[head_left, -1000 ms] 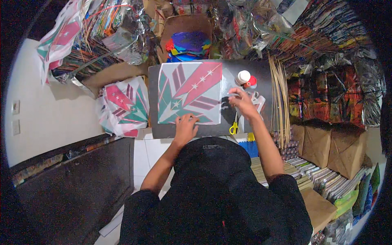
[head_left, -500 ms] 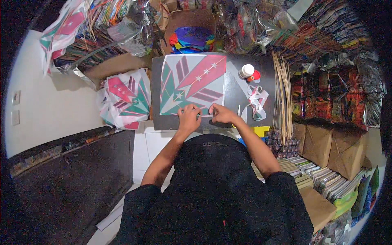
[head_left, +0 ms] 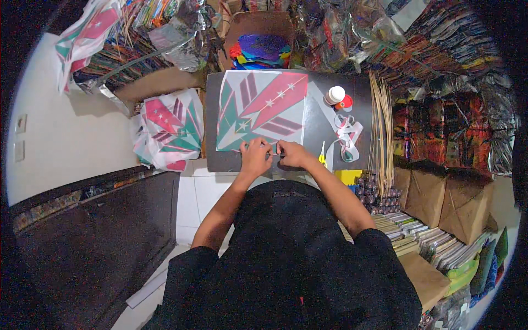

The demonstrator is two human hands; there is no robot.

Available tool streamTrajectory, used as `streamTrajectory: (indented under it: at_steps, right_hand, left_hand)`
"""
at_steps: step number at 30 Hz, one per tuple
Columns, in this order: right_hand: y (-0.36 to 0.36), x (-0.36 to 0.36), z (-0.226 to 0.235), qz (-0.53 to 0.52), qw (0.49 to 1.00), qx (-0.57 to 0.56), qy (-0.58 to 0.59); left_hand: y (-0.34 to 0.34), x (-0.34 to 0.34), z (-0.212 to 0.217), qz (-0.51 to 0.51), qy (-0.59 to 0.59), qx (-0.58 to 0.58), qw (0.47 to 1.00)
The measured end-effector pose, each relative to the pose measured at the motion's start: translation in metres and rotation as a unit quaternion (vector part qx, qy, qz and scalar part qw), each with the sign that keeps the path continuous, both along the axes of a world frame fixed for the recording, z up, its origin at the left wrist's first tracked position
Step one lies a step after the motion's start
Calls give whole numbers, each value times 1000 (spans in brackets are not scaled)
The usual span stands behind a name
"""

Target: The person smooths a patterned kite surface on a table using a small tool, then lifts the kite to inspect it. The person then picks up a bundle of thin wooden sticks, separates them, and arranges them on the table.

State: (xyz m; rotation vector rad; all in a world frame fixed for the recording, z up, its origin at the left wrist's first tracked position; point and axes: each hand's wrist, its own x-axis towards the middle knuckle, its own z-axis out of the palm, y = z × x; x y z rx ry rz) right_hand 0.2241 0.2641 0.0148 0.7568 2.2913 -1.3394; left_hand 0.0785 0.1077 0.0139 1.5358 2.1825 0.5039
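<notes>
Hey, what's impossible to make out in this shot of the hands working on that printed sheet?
Head view only:
- Whatever the left hand and right hand pinch at the near edge of the printed sheet: too small, covered by the fingers.
- Scissors: mostly hidden behind the right hand.
- Near edge of the dark board: covered by the person's black shirt.

Both bare forearms reaching forward from the lower edge, left hand (head_left: 256, 155) and right hand (head_left: 293, 154) side by side, nearly touching, fingers curled downward, knuckles up, elbows bent outward
</notes>
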Motion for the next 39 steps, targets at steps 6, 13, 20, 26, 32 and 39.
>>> streamTrajectory:
  at_steps: [6,13,20,26,32,39]
  right_hand:
    - [-5,-3,0,33,998,58,3]
    - [3,9,-8,6,998,66,10]
    - [32,60,2,-99,991,8,93]
    - [42,77,-4,-79,995,49,22]
    - [28,61,-13,-69,991,88,75]
    - [2,17,9,-20,983,178,36]
  left_hand:
    - [0,0,-6,5,-5,14,1000]
    - [4,-2,4,-7,7,-3,1000]
    - [8,-2,10,-25,11,4,1000]
    - [13,0,5,-66,-2,18,998]
    - [15,-2,-4,-68,9,22,997]
    - [14,-3,-4,-64,22,23,997]
